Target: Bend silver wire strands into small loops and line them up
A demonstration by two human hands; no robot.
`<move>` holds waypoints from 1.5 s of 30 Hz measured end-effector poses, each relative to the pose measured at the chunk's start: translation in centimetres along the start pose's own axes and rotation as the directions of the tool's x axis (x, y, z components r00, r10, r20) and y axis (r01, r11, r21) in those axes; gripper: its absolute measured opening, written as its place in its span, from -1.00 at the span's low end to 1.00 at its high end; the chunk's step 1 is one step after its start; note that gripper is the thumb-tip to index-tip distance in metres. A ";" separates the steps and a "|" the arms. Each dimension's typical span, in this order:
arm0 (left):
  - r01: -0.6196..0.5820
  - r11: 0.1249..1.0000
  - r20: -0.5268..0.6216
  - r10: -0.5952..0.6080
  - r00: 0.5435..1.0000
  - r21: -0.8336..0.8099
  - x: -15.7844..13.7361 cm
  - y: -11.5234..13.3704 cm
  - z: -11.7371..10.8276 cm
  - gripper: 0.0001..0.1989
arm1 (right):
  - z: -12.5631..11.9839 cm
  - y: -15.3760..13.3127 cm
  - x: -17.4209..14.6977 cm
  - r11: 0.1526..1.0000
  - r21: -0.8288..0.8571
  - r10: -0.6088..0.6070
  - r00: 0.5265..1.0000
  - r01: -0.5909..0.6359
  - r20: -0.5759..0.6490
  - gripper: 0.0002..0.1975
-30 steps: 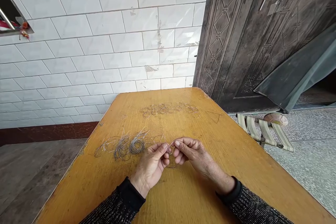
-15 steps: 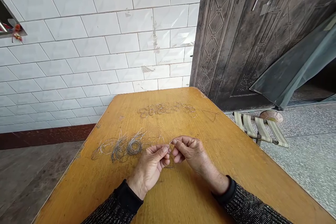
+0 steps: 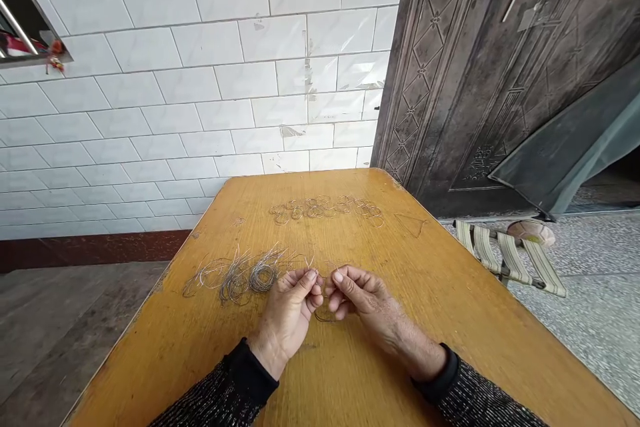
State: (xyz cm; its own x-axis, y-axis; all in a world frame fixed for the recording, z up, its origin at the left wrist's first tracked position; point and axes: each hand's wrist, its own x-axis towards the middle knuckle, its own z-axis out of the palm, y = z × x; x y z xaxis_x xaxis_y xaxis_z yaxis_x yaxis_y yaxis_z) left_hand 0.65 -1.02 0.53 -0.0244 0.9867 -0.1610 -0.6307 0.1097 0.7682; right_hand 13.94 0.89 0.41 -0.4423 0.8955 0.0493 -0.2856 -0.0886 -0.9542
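Observation:
Near the middle of the wooden table [image 3: 370,360], my left hand [image 3: 290,310] pinches a thin wire [image 3: 311,260] between thumb and forefinger, its light tips poking up above the fingers. Close by on the right, my right hand [image 3: 367,300] also pinches thin wire, with a short end showing over the thumb. A loop of the wire hangs below and between both hands, partly hidden by the fingers. Left of my left hand lies a tangled bunch of grey wire [image 3: 233,280], with a tighter wire coil [image 3: 263,275] beside it.
Toward the table's far end lies a row of small wire loops [image 3: 315,207], and a bent wire piece [image 3: 413,223] is to their right. A white tiled wall [image 3: 240,80] stands behind. On the right are a dark door [image 3: 460,113] and a strapped folding stool [image 3: 510,257].
My hands have drawn slightly apart, and the wire ends now point up from each pinch. The whole view has shifted a little to the left.

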 end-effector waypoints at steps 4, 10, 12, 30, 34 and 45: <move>0.024 0.999 0.020 -0.025 1.000 0.038 -0.1 -0.1 -0.1 -0.83 | -0.2 0.0 0.1 0.998 -0.061 -0.013 0.996 0.018 0.087 -0.64; 0.027 0.998 0.035 -0.029 0.999 0.060 -0.3 -0.2 -0.1 -0.82 | -0.9 0.0 0.2 0.990 -0.132 -0.021 0.989 0.041 0.148 -0.65; 0.018 0.997 0.054 -0.022 0.998 0.069 -0.2 -0.2 -0.1 -0.82 | -0.9 0.0 0.2 0.990 -0.139 -0.012 0.988 0.034 0.156 -0.65; 0.050 0.970 0.038 -0.061 0.997 0.238 0.6 0.5 -0.8 -0.78 | -1.9 -0.4 0.6 0.961 -0.262 0.113 0.990 -0.087 0.086 -0.63; 0.040 0.901 0.102 -0.093 0.990 0.431 0.6 0.9 -1.1 -0.80 | -2.5 -1.3 0.6 0.957 -0.288 0.061 0.996 -0.039 0.071 -0.61; 0.035 0.658 0.226 -0.307 0.924 0.752 -0.9 0.7 -0.1 -0.84 | -2.6 -0.8 0.9 0.894 -0.417 -0.138 0.986 0.164 0.093 -0.71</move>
State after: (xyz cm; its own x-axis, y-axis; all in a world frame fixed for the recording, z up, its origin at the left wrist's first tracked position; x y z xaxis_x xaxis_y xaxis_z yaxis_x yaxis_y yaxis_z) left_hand 0.15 -1.89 1.15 0.3464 0.9055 -0.2451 0.1674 0.1975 0.9659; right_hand 15.96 2.87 0.42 -0.4755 0.8549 0.2074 0.0264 0.2495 -0.9680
